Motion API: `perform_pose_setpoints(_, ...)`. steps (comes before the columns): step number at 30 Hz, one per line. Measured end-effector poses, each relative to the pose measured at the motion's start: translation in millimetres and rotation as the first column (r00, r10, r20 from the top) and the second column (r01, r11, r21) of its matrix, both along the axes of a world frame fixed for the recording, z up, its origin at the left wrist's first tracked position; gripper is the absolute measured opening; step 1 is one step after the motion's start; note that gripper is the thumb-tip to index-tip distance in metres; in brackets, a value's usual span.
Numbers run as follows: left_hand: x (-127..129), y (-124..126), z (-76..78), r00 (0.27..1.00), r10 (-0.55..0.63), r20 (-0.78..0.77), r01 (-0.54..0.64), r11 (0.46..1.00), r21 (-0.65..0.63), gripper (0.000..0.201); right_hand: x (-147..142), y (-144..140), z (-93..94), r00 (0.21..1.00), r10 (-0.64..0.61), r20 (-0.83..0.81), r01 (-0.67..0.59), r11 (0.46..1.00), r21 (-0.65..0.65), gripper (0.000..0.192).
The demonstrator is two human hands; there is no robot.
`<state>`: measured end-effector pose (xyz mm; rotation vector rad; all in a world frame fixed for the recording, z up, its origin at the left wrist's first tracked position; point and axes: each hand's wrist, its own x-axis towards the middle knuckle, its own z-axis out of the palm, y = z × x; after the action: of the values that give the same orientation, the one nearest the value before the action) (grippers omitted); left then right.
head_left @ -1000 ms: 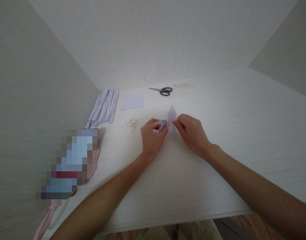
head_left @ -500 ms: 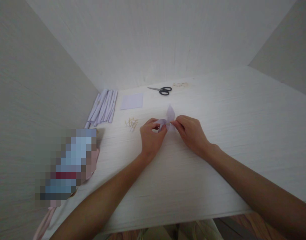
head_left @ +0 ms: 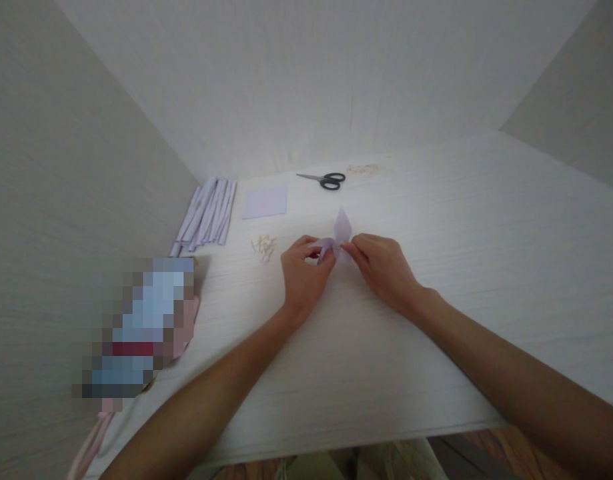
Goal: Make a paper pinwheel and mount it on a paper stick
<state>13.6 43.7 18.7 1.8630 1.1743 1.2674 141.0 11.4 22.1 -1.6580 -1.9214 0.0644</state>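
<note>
Over the middle of the white table, a pale lilac paper flower (head_left: 342,225) with pointed petals is held between both hands. My left hand (head_left: 306,270) is closed, thumb and fingers pinching the petals on its left side. My right hand (head_left: 381,263) pinches at the flower's right side near its centre, fingertips pressed together; any small piece between them is too small to make out. To the left of my left hand lies a small pile of thin yellowish and white pieces (head_left: 264,247). A flat lilac paper square (head_left: 265,202) is farther back.
Black-handled scissors (head_left: 331,181) lie toward the back wall, beside some pale brown bits (head_left: 363,169). Several rolled lilac papers (head_left: 206,213) are stacked at the left. A pixelated object (head_left: 146,320) with a pink strap stands at the left edge. Walls enclose the table (head_left: 511,267).
The hands and the paper flower keep almost the same place and pinch. The whole view has shifted only very slightly.
</note>
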Motion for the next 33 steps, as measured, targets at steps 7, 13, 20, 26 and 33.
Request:
perform_pose_setpoints(7,1.0,-2.1,2.3,0.999,0.015,-0.037,-0.014,0.999,0.042,0.013,-3.3,-1.1,-0.3,0.998,-0.057,0.038,0.058,0.998,-0.026,0.019)
perform_pose_setpoints(13,0.4,-2.1,2.1,1.000,0.014,-0.014,-0.013,0.999,0.032,0.012,-2.3,-1.1,0.2,0.994,-0.014,-0.104,0.015,1.000,0.002,0.012)
perform_pose_setpoints(20,1.0,-2.2,3.3,1.000,0.023,0.007,-0.023,1.000,0.018,0.013,-1.5,-1.2,0.0,0.991,-0.045,-0.129,0.044,0.999,-0.014,0.012)
perform_pose_setpoints(26,0.8,-1.4,1.6,1.000,0.015,0.025,-0.015,1.000,0.018,0.013,-1.3,-0.6,-1.3,0.987,-0.039,-0.158,0.039,0.999,-0.004,0.013)
perform_pose_setpoints(33,1.7,-1.6,1.5,0.999,0.025,0.023,-0.026,1.000,0.012,0.012,-0.5,-1.2,-0.5,0.986,-0.023,-0.167,0.023,1.000,-0.001,0.014)
